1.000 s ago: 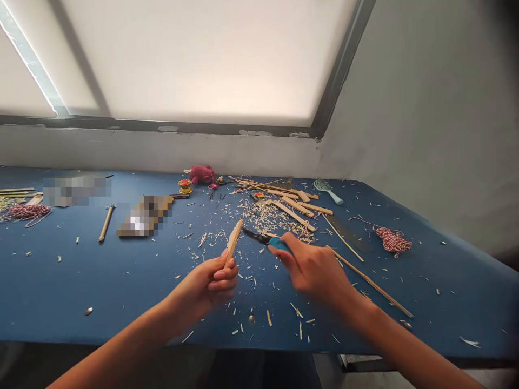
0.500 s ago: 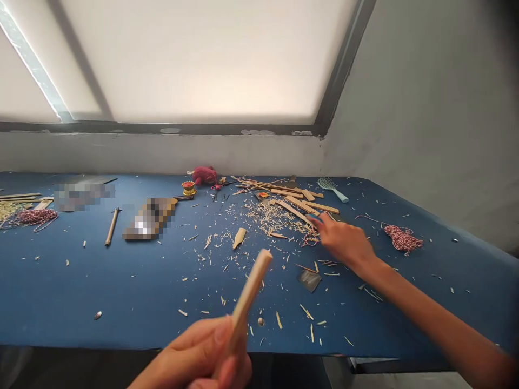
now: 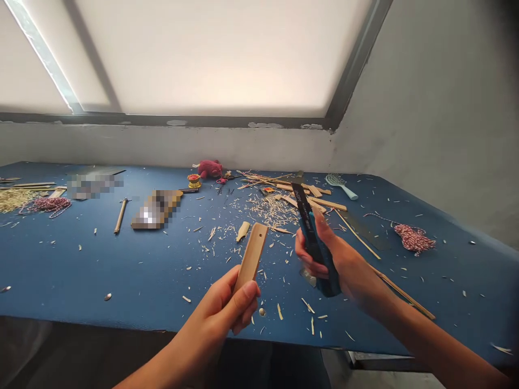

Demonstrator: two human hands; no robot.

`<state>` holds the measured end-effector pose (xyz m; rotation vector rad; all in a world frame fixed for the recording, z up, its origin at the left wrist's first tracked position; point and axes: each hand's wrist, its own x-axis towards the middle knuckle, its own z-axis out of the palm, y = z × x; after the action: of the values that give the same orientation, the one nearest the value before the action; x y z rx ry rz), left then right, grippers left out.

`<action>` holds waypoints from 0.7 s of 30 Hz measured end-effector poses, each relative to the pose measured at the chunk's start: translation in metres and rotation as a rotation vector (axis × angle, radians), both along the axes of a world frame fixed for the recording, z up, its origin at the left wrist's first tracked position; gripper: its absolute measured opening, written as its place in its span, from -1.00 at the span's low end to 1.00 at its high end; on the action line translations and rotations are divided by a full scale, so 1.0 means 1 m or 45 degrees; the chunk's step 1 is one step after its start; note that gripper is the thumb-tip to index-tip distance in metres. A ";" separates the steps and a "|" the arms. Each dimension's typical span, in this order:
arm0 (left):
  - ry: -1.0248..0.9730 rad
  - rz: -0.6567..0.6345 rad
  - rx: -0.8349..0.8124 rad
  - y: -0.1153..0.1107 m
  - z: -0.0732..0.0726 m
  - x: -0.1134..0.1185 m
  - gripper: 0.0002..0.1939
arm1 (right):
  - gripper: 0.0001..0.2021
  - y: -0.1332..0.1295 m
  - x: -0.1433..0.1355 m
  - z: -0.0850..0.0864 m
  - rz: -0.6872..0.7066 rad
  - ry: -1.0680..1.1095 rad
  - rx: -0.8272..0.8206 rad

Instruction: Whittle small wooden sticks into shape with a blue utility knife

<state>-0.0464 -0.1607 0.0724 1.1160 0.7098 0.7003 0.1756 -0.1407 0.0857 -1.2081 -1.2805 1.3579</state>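
In the head view, my left hand (image 3: 233, 305) is closed round the lower part of a flat bamboo strip (image 3: 251, 254), which tilts upward and has a small hole near its top end. To its right, my right hand (image 3: 324, 248) grips what looks like a folding saw (image 3: 304, 208) by its teal-and-black handle. The black blade points up and bears pale printing; its teeth cannot be made out. Strip and blade are apart, both above the blue table (image 3: 162, 281). Behind the strip lies a small shaped bamboo piece (image 3: 243, 231).
Bamboo sticks (image 3: 324, 202) and shavings (image 3: 267, 210) lie beyond my hands. A mint hairbrush (image 3: 343, 186) and red-white cord (image 3: 413, 237) are at right. To the left are a small hammer-like tool (image 3: 120, 216), a blurred flat object (image 3: 156, 210) and more cord (image 3: 48, 204).
My right hand has lifted the saw from the pile of bamboo and brought it nearer. My left hand has turned the strip, so its broad face and hole show. Thin sticks near my right arm have shifted.
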 end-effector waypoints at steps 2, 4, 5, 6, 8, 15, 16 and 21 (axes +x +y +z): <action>0.102 -0.027 0.046 -0.004 0.005 -0.001 -0.76 | -0.59 -0.005 -0.012 0.006 0.027 0.026 0.020; 0.178 -0.065 0.120 -0.007 0.003 -0.001 -0.75 | -0.67 -0.010 -0.023 0.013 -0.015 -0.015 0.054; 0.208 -0.072 0.163 -0.008 0.001 -0.002 -0.75 | -0.68 -0.013 -0.027 0.016 -0.052 -0.036 0.071; 0.230 -0.068 0.198 -0.008 -0.003 -0.002 -0.76 | -0.68 -0.015 -0.030 0.019 -0.089 -0.050 0.085; 0.257 -0.070 0.235 -0.011 -0.010 -0.003 -0.76 | -0.67 -0.018 -0.033 0.022 -0.113 -0.059 0.089; 0.155 -0.131 0.277 -0.017 -0.013 -0.006 -0.70 | -0.70 -0.018 -0.030 0.018 0.052 0.142 -0.043; 0.113 -0.165 0.236 -0.016 -0.013 -0.005 -0.66 | -0.69 -0.017 -0.030 0.016 0.079 0.162 -0.067; 0.049 -0.251 0.143 -0.014 -0.019 0.003 -0.58 | -0.70 -0.017 -0.028 0.004 0.124 0.271 -0.130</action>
<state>-0.0438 -0.1750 0.0539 1.2861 0.5887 0.5568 0.1476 -0.1578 0.0898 -1.0474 -1.1431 1.5940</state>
